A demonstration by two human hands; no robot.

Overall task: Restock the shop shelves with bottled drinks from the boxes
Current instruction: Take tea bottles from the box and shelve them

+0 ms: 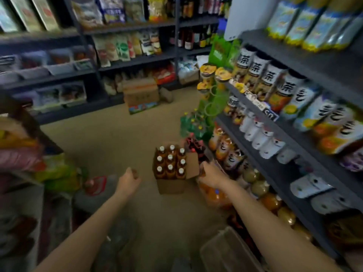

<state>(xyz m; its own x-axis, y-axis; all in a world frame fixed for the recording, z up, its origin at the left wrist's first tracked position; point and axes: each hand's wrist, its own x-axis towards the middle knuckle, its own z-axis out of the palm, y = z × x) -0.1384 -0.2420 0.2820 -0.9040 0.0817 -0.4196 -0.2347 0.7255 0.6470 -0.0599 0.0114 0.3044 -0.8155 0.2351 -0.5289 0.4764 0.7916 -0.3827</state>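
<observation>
open box [171, 180] of amber bottles [170, 162] on floor by low shelf [275, 173] | left hand [128, 180] curled, grasp unclear – blurred | right hand [209, 174] gripping dark bottle neck, it seems | risk: swinging arm clips box flap – bottles topple

I stand in a dim shop aisle on a tan floor [110, 142]. Dark grey shelving [290, 138] runs along the right of my right arm, its boards tilted in the wide view. Another dark rack [137, 59] lines the far wall ahead of my reach, packed with bags and packets. A lower shelf unit [21, 193] sits beside my left arm. A white panel [239, 14] shows high ahead on the right. The light is soft and weak, and the edges blur.
</observation>
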